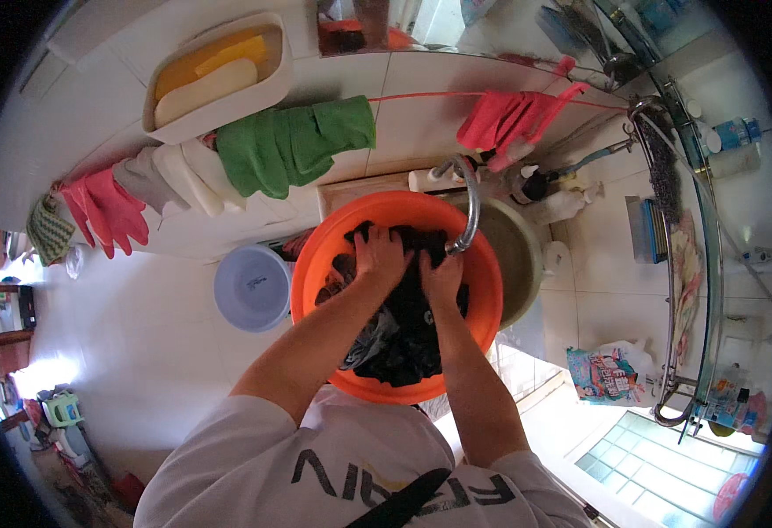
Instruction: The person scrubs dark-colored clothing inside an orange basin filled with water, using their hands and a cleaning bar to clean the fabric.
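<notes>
An orange plastic basin (399,395) stands in front of me, with dark wet-looking clothes (409,330) heaped inside. My left hand (381,256) is in the upper middle of the basin, fingers bent into the black cloth. To its right, my right hand (442,277) grips the same black fabric close to the faucet's spout; its fingertips are partly hidden. The curved metal faucet (472,204) reaches over the basin's right rim. Greyish crumpled fabric (373,340) lies among the black pieces, below my left wrist.
A light blue basin (252,287) sits to the left, and a greenish basin (521,264) partly under the orange one. A green towel (293,145) and pink rubber gloves (105,208) hang along the wall. Bottles (561,204), a detergent bag (610,373) and metal rails (670,297) are at right.
</notes>
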Available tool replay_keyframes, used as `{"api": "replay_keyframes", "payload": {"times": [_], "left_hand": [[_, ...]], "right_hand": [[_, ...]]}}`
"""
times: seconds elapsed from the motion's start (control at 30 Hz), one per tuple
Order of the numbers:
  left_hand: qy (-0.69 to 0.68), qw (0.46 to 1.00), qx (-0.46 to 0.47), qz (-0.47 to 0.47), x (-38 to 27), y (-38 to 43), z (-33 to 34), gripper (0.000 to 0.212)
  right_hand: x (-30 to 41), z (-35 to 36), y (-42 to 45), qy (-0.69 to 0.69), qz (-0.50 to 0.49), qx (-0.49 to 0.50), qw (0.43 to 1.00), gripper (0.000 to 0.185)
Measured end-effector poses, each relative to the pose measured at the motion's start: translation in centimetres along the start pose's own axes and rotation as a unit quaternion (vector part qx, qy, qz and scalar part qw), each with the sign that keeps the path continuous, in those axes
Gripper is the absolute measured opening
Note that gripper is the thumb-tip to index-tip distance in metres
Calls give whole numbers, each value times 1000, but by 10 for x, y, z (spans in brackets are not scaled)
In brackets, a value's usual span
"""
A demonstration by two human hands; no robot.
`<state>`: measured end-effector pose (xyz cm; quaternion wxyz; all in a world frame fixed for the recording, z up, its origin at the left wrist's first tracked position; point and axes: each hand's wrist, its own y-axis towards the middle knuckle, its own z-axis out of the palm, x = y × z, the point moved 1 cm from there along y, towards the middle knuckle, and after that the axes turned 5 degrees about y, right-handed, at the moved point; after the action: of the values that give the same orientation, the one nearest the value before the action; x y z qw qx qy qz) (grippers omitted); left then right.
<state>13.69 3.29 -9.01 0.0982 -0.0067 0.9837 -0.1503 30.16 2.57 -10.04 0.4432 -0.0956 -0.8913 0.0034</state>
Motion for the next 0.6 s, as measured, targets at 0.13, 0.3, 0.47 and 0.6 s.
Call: {"api": "replay_keyframes", "payload": {"times": [0.13,0.3,0.47,0.6], "left_hand": [[30,999,21,2,-5,-5,34,64],[-134,990,6,49,-6,25,34,54],[-503,864,20,-7,7,14,4,42],[-377,923,-64,37,-29,-12,-33,40]], "right_hand": [[-10,23,-2,-292,-88,71,950,70],[-74,35,51,-258,116,245,927,68],[-31,38,26,625,339,144,688,61],[-60,36,27,555,342,190,735,60]]}}
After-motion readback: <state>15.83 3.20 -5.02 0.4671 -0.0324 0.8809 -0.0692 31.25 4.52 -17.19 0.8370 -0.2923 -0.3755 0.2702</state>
